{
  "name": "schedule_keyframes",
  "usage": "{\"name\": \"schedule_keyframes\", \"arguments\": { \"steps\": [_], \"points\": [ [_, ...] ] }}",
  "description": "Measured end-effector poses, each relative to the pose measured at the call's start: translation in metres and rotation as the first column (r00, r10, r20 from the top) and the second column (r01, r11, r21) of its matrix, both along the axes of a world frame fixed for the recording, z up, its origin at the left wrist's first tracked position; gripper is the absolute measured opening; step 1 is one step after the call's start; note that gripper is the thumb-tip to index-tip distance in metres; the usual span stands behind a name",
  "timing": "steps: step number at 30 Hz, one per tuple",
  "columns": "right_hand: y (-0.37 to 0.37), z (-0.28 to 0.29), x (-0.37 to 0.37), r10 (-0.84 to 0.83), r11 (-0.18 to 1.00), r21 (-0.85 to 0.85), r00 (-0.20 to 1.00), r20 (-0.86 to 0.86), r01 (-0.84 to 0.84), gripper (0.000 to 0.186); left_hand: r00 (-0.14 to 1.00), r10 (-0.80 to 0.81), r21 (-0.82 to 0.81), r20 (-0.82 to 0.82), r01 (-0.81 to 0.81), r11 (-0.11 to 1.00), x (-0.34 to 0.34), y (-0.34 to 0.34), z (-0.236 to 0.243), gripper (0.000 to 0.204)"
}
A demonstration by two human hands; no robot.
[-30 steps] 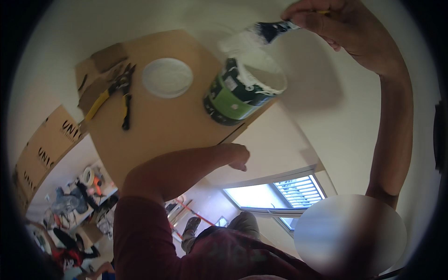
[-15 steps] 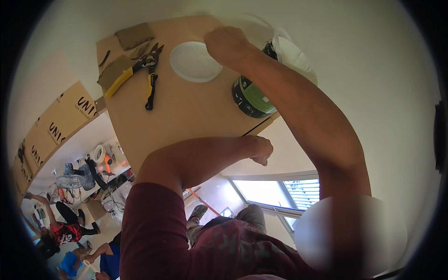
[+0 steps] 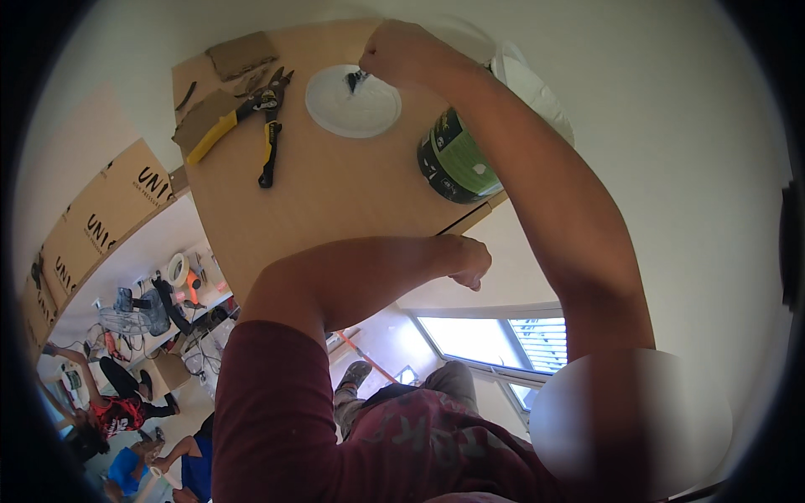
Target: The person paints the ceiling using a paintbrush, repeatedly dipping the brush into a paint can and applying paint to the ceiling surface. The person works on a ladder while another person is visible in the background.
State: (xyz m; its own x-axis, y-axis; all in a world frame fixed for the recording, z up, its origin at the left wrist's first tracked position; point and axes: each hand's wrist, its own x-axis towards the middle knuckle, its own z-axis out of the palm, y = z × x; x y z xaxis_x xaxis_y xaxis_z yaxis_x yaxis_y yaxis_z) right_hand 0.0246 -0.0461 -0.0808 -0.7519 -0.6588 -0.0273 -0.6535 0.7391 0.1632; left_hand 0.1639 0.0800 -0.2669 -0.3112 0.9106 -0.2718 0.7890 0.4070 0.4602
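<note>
- Our right hand (image 3: 402,52) pinches a brush (image 3: 355,80) onto the white lid (image 3: 352,102), at 12 o'clock.
- Our left hand (image 3: 465,261), grip curled shut and empty, touches the worktop (image 3: 335,193) edge; green tub (image 3: 457,159) at 1 o'clock.

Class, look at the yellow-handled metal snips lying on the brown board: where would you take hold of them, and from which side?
Grip the yellow-handled metal snips by the two long handles, which splay toward the board's near-left edge. Come from that side; the dark blades point away, toward the round white lid.
</note>
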Motion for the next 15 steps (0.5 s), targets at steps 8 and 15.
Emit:
{"name": "schedule_keyframes", "arguments": {
  "steps": [8,15],
  "points": [
    [0.008,-0.002,-0.009,-0.106,0.984,0.127,0.985,-0.134,0.123,0.023,1.0,0.002,0.024,-0.011,-0.002,1.0,-0.001,-0.001,-0.003,0.041],
    [0.011,-0.004,0.026,-0.052,0.998,0.017,0.995,-0.084,0.054,0.024,0.999,0.014,0.022,-0.029,-0.013,1.0,-0.002,0.006,-0.013,0.044]
  ]
}}
